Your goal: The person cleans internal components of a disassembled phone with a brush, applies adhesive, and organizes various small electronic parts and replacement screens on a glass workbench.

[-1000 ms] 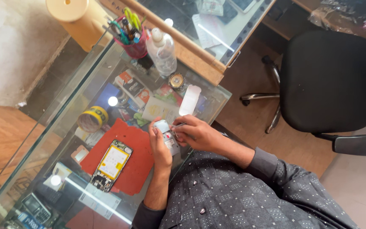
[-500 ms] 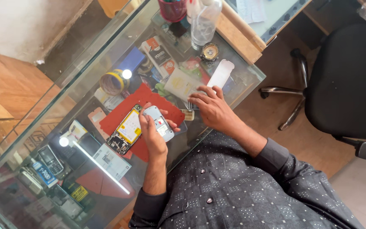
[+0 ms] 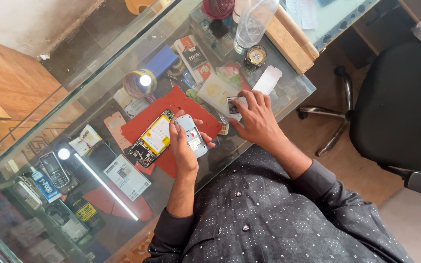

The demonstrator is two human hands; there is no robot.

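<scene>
Hands: two are seen, a left hand [image 3: 183,146] and a right hand [image 3: 255,117].
Phones on the glass counter [image 3: 49,122]: two are counted, an opened phone [image 3: 151,139] with a yellow battery and a small grey phone [image 3: 191,135].
Red mats: one red mat [image 3: 183,104] is seen.
Plastic bottles: one clear bottle [image 3: 252,24] is counted.
Tape rolls: one tape roll [image 3: 137,84] is seen.
Office chairs: one black chair [image 3: 395,102] is counted.

Left hand [image 3: 183,146] forward, forearm straight out from body, fingers curled in grip, thumb on top. Right hand [image 3: 254,119] farther out, palm down, fingers spread, fingertips [image 3: 242,97] pressing flat. Both sleeves dark, left pushed up.
</scene>
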